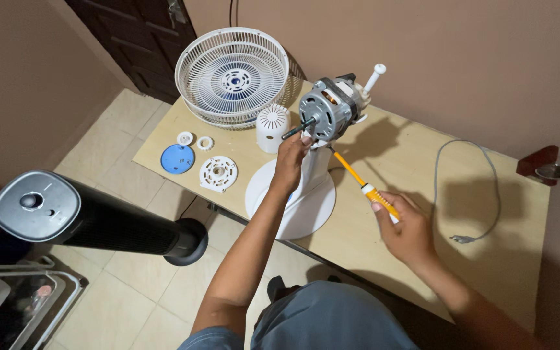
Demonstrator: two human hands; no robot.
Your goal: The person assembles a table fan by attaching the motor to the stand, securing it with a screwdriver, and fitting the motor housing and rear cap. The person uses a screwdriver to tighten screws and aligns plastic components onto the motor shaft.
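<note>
— Two hands at work, so let's go from the left. What do we see first?

— We see a black tower fan [92, 220] lying on the tiled floor, beside the wooden table [513, 259]. On the table's left end we find a blue disc [177, 159], two small white rings [194, 140] above it and a round white plate with slots [218, 174] to its right. Behind them the white fan grille [234, 76] leans at the back corner, with a small white cap [271, 128] just in front of it.

— And the fan itself?

— We have its round white base [299, 207] near the table's front edge, with the bare metal motor [328, 109] on top of the stand and its shaft pointing left. Our left hand [290, 162] reaches up to the motor's front, fingers bunched together against the housing just below the shaft.

— What about the right?

— Our right hand [409, 230] has its fingers curled tight around the handle of a yellow screwdriver [361, 181], whose tip meets the underside of the motor.

— Anything further right?

— We see a grey power cord [487, 194] looping across the table, its plug lying well apart from the hand.
</note>
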